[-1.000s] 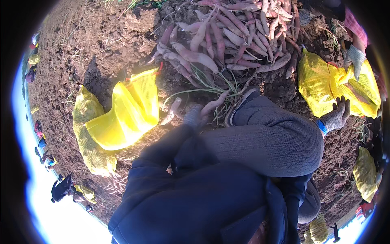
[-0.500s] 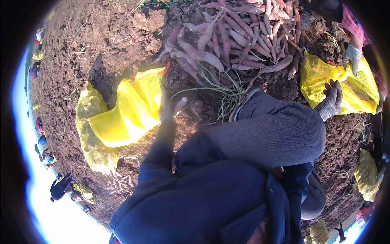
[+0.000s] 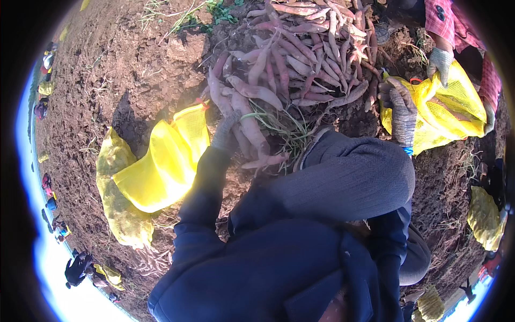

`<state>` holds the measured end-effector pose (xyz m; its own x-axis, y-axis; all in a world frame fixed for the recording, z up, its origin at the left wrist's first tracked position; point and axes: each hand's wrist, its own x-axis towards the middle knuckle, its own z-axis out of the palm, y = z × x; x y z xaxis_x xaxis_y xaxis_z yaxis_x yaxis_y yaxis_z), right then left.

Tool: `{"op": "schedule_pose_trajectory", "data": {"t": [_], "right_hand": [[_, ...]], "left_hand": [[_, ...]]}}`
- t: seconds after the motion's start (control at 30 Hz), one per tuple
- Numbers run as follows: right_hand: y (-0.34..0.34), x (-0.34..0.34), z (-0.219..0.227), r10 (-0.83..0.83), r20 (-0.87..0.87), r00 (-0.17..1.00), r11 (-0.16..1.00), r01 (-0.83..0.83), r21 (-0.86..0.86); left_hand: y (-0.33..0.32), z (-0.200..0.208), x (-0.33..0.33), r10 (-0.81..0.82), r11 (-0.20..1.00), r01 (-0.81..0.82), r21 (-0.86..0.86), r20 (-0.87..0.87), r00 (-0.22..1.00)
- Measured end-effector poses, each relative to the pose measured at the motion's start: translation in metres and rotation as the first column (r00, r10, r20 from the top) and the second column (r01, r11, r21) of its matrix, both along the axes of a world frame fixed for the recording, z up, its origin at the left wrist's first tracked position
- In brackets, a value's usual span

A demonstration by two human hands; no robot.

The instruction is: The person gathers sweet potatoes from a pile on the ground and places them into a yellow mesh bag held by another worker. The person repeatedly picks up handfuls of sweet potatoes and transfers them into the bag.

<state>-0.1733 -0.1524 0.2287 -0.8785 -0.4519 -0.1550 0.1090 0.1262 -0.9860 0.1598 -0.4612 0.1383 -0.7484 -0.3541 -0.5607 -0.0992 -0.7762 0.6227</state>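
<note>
My left hand point(image 3: 225, 131), in a grey glove, is down among loose sweet potatoes point(image 3: 250, 126) at the near left edge of the heap. Its fingers, partly hidden and blurred, appear closed on one of them. My right hand point(image 3: 402, 107), in a grey glove with dark fingers, is at the left edge of a yellow mesh bag point(image 3: 429, 123). Its fingers are curled in at the bag's rim. A co-worker's gloved hand point(image 3: 441, 65) holds the same bag from above. Beside my left forearm lies another yellow mesh bag point(image 3: 163, 166), looking slack.
A large heap of sweet potatoes point(image 3: 306, 53) lies ahead on brown soil. Green stems point(image 3: 284, 126) lie by my bent knee point(image 3: 359, 172). A filled mesh bag point(image 3: 115, 182) stands at left, another sack point(image 3: 483, 217) at right. Distant people point(image 3: 78, 268) are at the field's edge.
My left hand has moved forward onto the sweet potatoes, and several now lie nearer my knee. My right hand has shifted left to the bag's edge, its fingers curling.
</note>
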Motion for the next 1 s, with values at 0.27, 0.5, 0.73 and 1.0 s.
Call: {"op": "schedule_pose_trajectory", "data": {"t": [0.27, 0.5, 0.73, 1.0], "right_hand": [[-0.039, 0.023, -0.001, 0.313, 0.486, 0.816, 0.930, -0.367, 0.017], [-0.027, 0.014, -0.030, -0.235, 0.439, 0.867, 0.960, 0.277, -0.033], [-0.027, 0.000, -0.015, -0.310, 0.515, 0.799, 0.765, 0.531, -0.364], [-0.008, -0.037, -0.013, -0.131, 0.549, 0.826, 0.663, 0.484, -0.571]], "left_hand": [[0.090, 0.062, -0.189, -0.568, 0.802, 0.512, -0.308, -0.125, 0.814], [0.119, 0.050, -0.229, -0.666, 0.571, 0.569, -0.592, 0.072, 0.743], [0.139, 0.066, -0.257, -0.620, 0.754, 0.524, -0.397, -0.166, 0.767], [0.142, 0.063, -0.300, -0.759, 0.651, 0.731, -0.206, -0.168, 0.629]]}}
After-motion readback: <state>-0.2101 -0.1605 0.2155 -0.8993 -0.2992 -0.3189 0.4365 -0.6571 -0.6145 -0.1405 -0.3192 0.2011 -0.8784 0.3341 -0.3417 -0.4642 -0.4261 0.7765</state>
